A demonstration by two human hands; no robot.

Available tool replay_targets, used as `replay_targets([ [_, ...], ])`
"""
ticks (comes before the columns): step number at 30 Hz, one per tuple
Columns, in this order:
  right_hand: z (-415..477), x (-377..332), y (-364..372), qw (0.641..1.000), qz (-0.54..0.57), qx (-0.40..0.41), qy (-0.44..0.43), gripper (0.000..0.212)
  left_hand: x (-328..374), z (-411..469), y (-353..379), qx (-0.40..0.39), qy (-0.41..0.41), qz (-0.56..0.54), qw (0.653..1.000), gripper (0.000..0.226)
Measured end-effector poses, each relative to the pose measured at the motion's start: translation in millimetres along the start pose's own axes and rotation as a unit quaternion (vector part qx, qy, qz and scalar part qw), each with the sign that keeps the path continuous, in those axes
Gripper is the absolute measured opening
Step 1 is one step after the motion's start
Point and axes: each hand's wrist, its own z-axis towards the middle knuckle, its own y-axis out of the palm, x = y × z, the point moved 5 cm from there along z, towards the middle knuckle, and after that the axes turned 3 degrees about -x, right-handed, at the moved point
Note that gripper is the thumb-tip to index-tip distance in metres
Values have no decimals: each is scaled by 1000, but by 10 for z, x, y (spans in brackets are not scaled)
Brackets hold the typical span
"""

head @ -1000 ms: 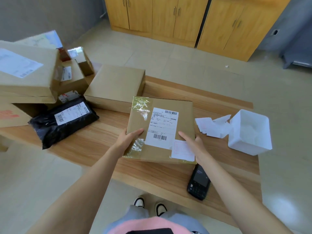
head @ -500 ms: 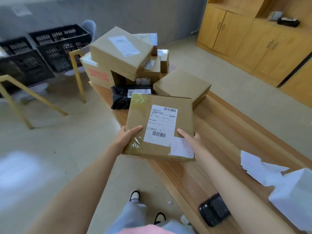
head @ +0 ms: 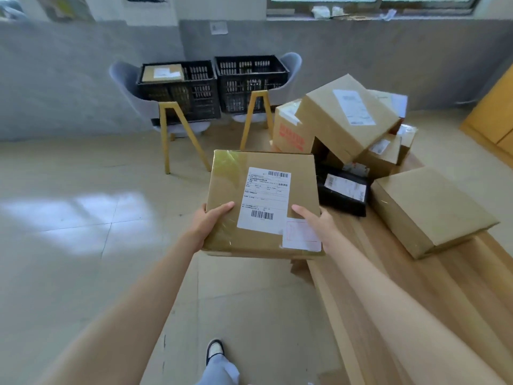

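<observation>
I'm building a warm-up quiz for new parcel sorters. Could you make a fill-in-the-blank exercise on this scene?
The left hand and right hand grip a box made of ____.
The mailer bag on the table is ____ in colour.
The left crate and right crate each sit on a grey ____.
Missing words: cardboard; black; chair.

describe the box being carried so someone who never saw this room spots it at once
Find the long wooden table on the right; off its left edge, a flat cardboard box is held by the left hand and right hand. Unlike the parcels piled there, it is in the air and bears a second, red-outlined sticker.
</observation>
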Motion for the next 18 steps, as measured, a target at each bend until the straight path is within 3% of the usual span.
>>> replay_targets([
  [5,351,-391,713,999,-35,-32,5,85,353,298,-605,21,2,-19,1000,52],
  [9,615,-798,1205,998,-51,-46,-8,75,775,568,-1040,28,12,-13,999,47],
  [12,799,-1078,1489,997,-63,-49,-13,78,1062,768,-1325,31,23,-9,999,59],
  [18,1085,-1485,1916,996,-60,-62,-18,109,1479,1129,-1718,23,46,-1,999,69],
])
